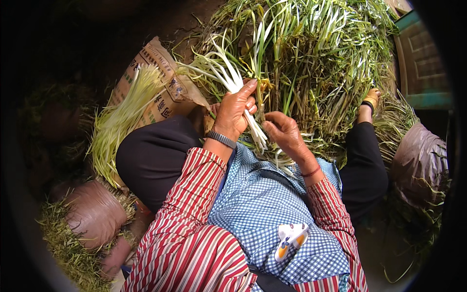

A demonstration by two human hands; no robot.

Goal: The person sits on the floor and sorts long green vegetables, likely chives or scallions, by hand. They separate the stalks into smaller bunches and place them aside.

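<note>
My left hand (237, 109) grips a bunch of pale peeled stalks (255, 127), with white leaves fanning out above the fist. By its thumb stands one green-leaved stalk (259, 96) with a yellowed, withered sheath and a brownish lower end. My right hand (286, 133) is just right of that lower end, fingers curled; whether they pinch it is not clear. A few white stalk ends (282, 160) lie by my blue checked apron (262, 197). Beyond both hands spreads a large heap of leafy green stalks (313, 54), with browned lower parts facing me.
At left, a bundle of yellow-green stalks (124, 120) lies across a printed paper sack (160, 87). Plastic-wrapped plant bundles sit at lower left (96, 213) and right (419, 164). My foot (372, 98) rests against the heap's right side, near a green-framed panel (423, 62).
</note>
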